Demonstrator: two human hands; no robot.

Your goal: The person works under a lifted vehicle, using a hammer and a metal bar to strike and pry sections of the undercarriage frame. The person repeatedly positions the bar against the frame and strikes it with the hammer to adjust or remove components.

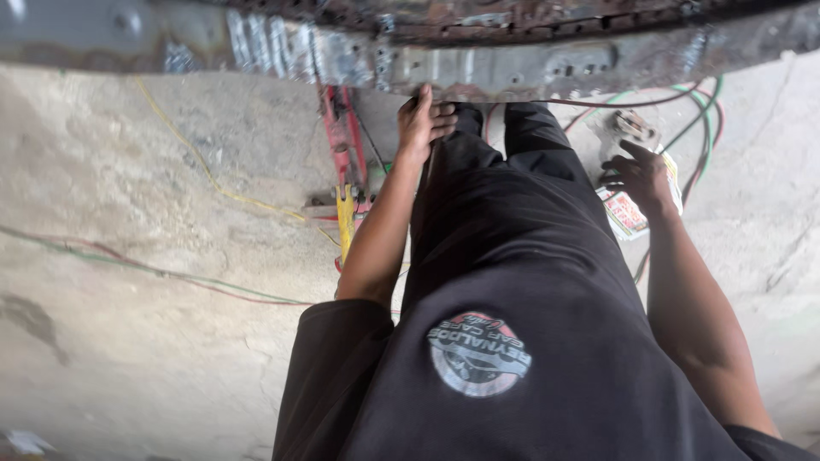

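My left hand (424,119) is up at the lower edge of a worn, rusty metal panel (512,64), its fingers curled just above my black trousers (504,196); whether it grips the edge is unclear. My right hand (641,175) hovers with its fingers spread and nothing in it. It is just below a small grey metal part (632,126) and above a printed carton (628,213) on the ground.
A red long-handled tool (342,137) with a yellow piece (345,218) lies on the concrete floor left of my legs. A yellow wire (205,166) and green and red wires (154,271) cross the floor. More looped wires (700,119) lie at the right.
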